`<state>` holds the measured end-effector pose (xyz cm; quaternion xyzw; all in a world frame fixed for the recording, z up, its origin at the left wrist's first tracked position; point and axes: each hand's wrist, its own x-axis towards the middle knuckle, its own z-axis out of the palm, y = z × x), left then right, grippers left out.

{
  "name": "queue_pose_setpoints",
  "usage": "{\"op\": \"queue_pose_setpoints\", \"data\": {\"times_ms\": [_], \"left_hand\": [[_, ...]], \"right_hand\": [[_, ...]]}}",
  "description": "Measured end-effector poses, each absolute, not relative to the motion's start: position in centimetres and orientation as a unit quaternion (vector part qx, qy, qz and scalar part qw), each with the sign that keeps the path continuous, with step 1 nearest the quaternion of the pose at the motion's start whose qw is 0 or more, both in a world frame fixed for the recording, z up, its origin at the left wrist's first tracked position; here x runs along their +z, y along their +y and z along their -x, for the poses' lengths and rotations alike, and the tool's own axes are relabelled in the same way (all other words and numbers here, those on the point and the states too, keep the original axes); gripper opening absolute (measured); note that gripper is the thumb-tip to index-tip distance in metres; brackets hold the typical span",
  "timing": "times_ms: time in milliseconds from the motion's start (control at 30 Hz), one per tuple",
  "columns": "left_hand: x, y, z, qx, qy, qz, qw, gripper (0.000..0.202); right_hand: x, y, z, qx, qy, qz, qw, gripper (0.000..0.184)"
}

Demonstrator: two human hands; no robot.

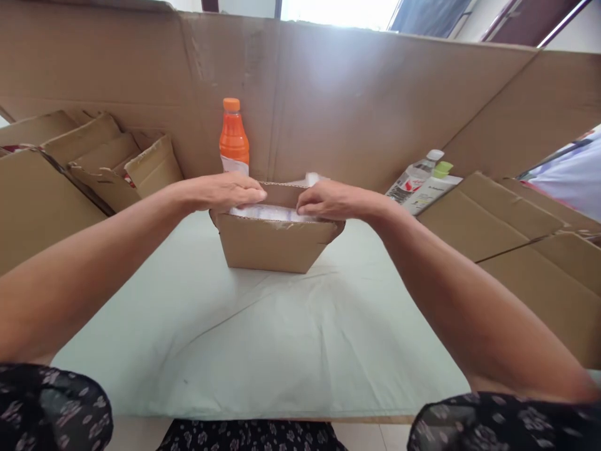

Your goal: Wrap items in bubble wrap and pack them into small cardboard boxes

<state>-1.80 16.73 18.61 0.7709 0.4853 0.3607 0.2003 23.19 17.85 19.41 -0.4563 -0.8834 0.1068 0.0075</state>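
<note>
left hand (pixel 230 191): over the left part of the open box (pixel 267 247), fingers bent; cannot tell whether they are clamped on anything. right hand (pixel 328 199): over the right part of the same opening, fingers curled inward; grip hidden, cannot tell. the two hands are apart.

box: upright, beneath both hands, on a pale green cloth (pixel 263 351). white wrapping (pixel 270 214) shows in its opening, between the hands.

orange bottle (pixel 233 141): upright, just beyond the left hand. clear bottle (pixel 413 178): tilted, beyond and right of the right hand. further boxes (pixel 47 194) left of the left hand; cardboard wall (pixel 352 106) beyond both.
</note>
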Motion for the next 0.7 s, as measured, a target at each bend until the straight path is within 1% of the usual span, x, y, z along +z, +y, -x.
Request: {"op": "queue_pose_setpoints", "data": {"times_ms": [33, 67, 100, 167, 200, 233, 300, 333, 367, 433, 500, 533, 633, 700], "left_hand": [[18.5, 15.5, 2.7, 0.348, 0.475, -0.784, 0.197, 0.006], [18.0, 14.0, 3.7, 0.351, 0.472, -0.788, 0.183, 0.014], [17.2, 12.4, 4.8, 0.395, 0.474, -0.771, 0.156, 0.021], [14.1, 9.9, 6.7, 0.528, 0.51, -0.665, 0.136, 0.027], [12.1, 9.2, 7.3, 0.573, 0.523, -0.612, 0.154, 0.035], [9.9, 8.9, 7.5, 0.572, 0.535, -0.592, 0.191, 0.048], [6.1, 9.3, 6.5, 0.533, 0.556, -0.575, 0.275, 0.067], [4.6, 9.7, 5.4, 0.517, 0.557, -0.574, 0.306, 0.073], [3.6, 10.0, 4.0, 0.51, 0.556, -0.572, 0.323, 0.075], [2.7, 9.9, 1.2, 0.514, 0.55, -0.569, 0.331, 0.073], [2.6, 8.5, -0.8, 0.508, 0.536, -0.589, 0.329, 0.073], [2.6, 7.3, -1.3, 0.495, 0.524, -0.611, 0.327, 0.076], [2.0, 2.2, -1.1, 0.469, 0.5, -0.66, 0.308, 0.084], [1.0, -1.9, 0.0, 0.484, 0.521, -0.645, 0.28, 0.084]], "right_hand": [[19.3, 16.7, -24.4, 0.078, -0.879, 0.463, 0.08, 0.021], [18.9, 15.2, -25.8, 0.043, -0.862, 0.478, 0.161, 0.021], [18.2, 13.7, -27.2, 0.014, -0.832, 0.5, 0.24, 0.023], [15.5, 11.1, -29.4, 0.012, -0.765, 0.548, 0.339, 0.022], [13.6, 10.2, -30.0, 0.042, -0.74, 0.566, 0.36, 0.021], [11.6, 9.7, -30.2, 0.086, -0.728, 0.575, 0.363, 0.022], [7.8, 9.7, -29.4, 0.19, -0.725, 0.574, 0.331, 0.039], [6.1, 10.1, -28.8, 0.227, -0.721, 0.572, 0.318, 0.046], [4.9, 10.5, -28.3, 0.249, -0.712, 0.575, 0.317, 0.05], [3.4, 11.1, -27.8, 0.257, -0.679, 0.59, 0.353, 0.05], [3.1, 11.1, -28.5, 0.255, -0.648, 0.598, 0.396, 0.051], [3.2, 10.9, -29.1, 0.262, -0.643, 0.596, 0.403, 0.051], [3.7, 10.3, -30.2, 0.297, -0.655, 0.59, 0.368, 0.049], [3.9, 10.5, -28.7, 0.322, -0.675, 0.573, 0.335, 0.048]]}}
